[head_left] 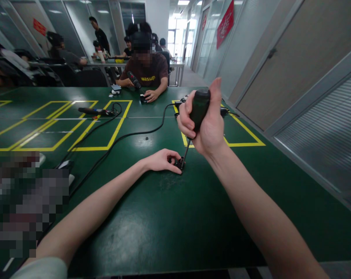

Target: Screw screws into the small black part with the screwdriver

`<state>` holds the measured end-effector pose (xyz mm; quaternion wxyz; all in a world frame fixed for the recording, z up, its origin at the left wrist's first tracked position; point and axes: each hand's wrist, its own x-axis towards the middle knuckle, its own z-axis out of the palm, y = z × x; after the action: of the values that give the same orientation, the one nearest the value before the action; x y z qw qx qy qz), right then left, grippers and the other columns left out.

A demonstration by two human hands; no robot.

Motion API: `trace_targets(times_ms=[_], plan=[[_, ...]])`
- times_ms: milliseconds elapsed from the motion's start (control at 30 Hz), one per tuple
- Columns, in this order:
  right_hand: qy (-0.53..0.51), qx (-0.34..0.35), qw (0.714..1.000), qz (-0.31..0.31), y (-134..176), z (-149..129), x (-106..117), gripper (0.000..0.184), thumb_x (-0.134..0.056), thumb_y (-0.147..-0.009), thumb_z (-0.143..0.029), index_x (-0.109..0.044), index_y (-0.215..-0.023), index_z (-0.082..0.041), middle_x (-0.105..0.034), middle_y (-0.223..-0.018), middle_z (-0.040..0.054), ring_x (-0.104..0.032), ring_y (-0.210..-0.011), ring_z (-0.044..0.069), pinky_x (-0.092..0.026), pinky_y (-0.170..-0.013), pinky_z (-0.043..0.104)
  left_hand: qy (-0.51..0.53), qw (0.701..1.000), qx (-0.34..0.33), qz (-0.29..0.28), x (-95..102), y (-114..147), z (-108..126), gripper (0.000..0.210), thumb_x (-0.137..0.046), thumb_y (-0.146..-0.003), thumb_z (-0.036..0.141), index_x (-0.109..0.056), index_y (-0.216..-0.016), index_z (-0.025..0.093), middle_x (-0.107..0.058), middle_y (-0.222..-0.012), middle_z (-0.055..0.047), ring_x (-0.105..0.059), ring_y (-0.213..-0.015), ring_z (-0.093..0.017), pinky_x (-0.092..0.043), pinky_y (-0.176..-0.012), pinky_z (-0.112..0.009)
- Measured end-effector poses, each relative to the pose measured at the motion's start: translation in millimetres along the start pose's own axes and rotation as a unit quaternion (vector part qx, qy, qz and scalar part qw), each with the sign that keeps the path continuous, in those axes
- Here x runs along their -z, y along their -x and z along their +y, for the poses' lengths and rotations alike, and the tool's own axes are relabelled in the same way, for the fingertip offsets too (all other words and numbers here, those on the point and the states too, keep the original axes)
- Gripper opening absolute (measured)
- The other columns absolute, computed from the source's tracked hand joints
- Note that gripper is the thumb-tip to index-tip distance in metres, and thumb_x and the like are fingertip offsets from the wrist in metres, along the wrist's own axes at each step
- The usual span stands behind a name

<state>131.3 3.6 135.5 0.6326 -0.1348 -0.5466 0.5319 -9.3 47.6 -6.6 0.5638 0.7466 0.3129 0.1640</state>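
My right hand (209,124) is closed around the dark handle of a screwdriver (200,108), thumb pointing up along its side. The thin shaft slants down and to the left, its tip at a small black part (180,163) on the green table (140,224). My left hand (164,161) pinches that part between thumb and fingers and holds it against the tabletop. The part's details are too small to make out, and the fingers hide some of it.
A black cable (126,135) crosses the table left of my hands. A dark tool with a cord (90,111) lies near yellow tape outlines (117,124). Across the table a person (146,66) works with a tool and a small black part. Blurred-out items (33,197) lie at left.
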Motion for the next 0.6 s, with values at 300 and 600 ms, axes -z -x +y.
trace_targets(times_ms=[300, 600], plan=[[0.032, 0.052, 0.998, 0.021, -4.4, 8.4, -4.8, 0.08, -0.037, -0.077, -0.099, -0.046, -0.051, -0.025, -0.029, -0.041, -0.0052, -0.026, -0.04, 0.011, -0.025, -0.037, 0.027, -0.005, 1.0, 0.003, -0.001, -0.6, 1.1, 2.6, 0.047, -0.092, -0.061, 0.044, -0.076, -0.093, 0.014, -0.053, -0.063, 0.007, -0.045, -0.06, -0.009, -0.03, -0.06, -0.024], [0.026, 0.046, 0.999, 0.015, -0.4, 8.3, -2.8, 0.075, -0.043, -0.083, -0.094, -0.041, -0.056, -0.025, -0.018, -0.039, -0.0106, -0.013, -0.036, 0.008, -0.012, -0.038, 0.024, -0.006, 1.0, 0.0, 0.003, -0.1, -0.3, -2.8, 0.047, -0.093, -0.061, 0.045, -0.075, -0.092, 0.014, -0.054, -0.063, 0.007, -0.046, -0.06, -0.009, -0.031, -0.058, -0.024]])
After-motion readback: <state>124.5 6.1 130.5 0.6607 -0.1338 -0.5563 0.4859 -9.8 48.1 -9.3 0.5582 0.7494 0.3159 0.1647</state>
